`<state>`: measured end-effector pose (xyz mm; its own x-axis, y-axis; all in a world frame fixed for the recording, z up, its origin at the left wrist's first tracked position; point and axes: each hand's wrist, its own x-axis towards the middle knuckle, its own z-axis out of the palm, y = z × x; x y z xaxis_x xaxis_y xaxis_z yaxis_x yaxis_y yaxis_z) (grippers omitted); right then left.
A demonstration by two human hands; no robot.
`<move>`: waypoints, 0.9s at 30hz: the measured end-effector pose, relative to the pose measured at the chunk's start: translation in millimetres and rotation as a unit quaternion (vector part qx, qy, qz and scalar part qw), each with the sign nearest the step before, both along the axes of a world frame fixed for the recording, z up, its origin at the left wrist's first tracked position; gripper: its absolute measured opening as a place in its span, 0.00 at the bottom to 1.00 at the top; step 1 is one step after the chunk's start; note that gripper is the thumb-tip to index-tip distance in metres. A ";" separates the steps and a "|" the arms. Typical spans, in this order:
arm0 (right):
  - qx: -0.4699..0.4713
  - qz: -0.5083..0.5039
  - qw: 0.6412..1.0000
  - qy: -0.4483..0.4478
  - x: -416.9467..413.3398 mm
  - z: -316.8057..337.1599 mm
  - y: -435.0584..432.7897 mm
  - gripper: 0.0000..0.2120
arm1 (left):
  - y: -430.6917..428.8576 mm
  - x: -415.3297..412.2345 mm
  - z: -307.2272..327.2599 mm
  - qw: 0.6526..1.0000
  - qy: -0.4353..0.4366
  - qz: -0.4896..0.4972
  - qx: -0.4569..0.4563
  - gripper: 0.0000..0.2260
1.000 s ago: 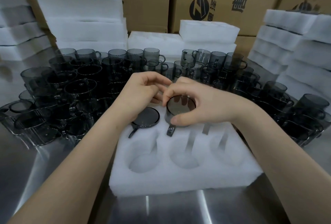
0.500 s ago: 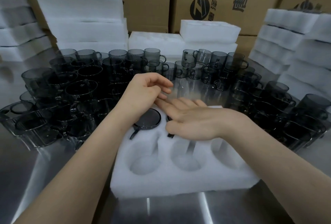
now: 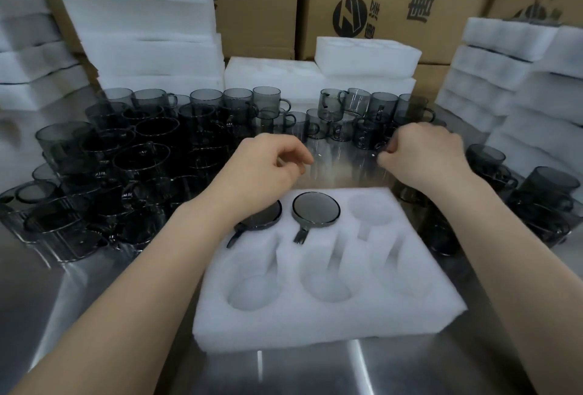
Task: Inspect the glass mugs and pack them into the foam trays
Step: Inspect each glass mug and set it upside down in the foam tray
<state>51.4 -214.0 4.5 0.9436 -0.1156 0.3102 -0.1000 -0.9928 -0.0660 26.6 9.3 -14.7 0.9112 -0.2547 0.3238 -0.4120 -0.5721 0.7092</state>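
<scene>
White foam forms the tray, which is set at the middle of the steel table, near its front edge. In the tray's back row, a mug of grey glass is seated rim-up in the middle pocket. A second mug is seated in the left pocket, partly covered by the left wrist. The left hand is held above the tray's back edge, fingers loosely curled with nothing in them. The right hand is held among the loose mugs crowded along the table's back and side edges. Its fingers are curled, but whether a mug is gripped cannot be told. Foam stacks and cardboard boxes are seen behind.
</scene>
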 end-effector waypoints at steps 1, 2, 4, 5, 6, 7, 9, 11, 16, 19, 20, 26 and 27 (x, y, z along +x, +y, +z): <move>-0.021 -0.035 0.999 0.021 2.2 -1.8 -6.9 0.13 | 0.6 -2.0 4.2 0.998 0.019 -0.019 0.048 0.09; -0.029 -0.059 0.997 0.040 4.3 -4.8 -12.6 0.16 | 1.5 -4.0 8.2 0.994 0.048 -0.041 0.091 0.05; -0.027 -0.085 0.994 0.064 8.6 -10.8 -19.9 0.17 | 2.8 -8.4 12.7 0.976 0.109 -0.086 0.167 0.15; -0.013 -0.090 0.993 0.075 11.2 -13.3 -22.2 0.15 | 2.7 -10.2 12.5 0.966 0.125 -0.100 0.203 0.20; -0.003 -0.092 0.992 0.083 12.9 -14.9 -23.9 0.11 | 1.9 -12.5 11.0 0.960 0.126 -0.110 0.226 0.24; 0.003 -0.091 0.992 0.088 14.1 -15.6 -25.3 0.09 | 1.5 -14.5 8.6 0.958 0.118 -0.115 0.236 0.27; 0.004 -0.090 0.992 0.085 16.2 -16.6 -27.6 0.09 | 1.8 -16.1 3.4 0.966 0.101 -0.112 0.211 0.27; 0.012 -0.080 0.995 0.057 16.8 -16.8 -26.3 0.10 | 2.9 -15.5 -0.2 0.976 0.098 -0.108 0.164 0.25; 0.187 0.038 0.982 -0.012 18.1 -13.6 -13.6 0.16 | 4.9 -8.8 -6.9 0.985 0.090 -0.105 0.103 0.26; 0.337 0.130 0.932 -0.037 13.2 -6.5 -0.8 0.15 | 2.9 -4.0 -9.0 0.987 0.076 -0.095 0.101 0.38; 0.374 0.152 0.914 -0.042 11.3 -3.8 4.0 0.15 | 1.1 -2.1 -8.4 0.988 0.070 -0.092 0.101 0.42; 0.534 0.213 0.817 -0.045 0.9 8.0 38.3 0.15 | -18.4 9.1 5.4 0.996 0.030 -0.082 0.000 0.49; 0.557 0.216 0.801 -0.036 -0.4 6.3 43.3 0.15 | -20.5 9.6 5.2 0.997 0.018 -0.073 -0.012 0.45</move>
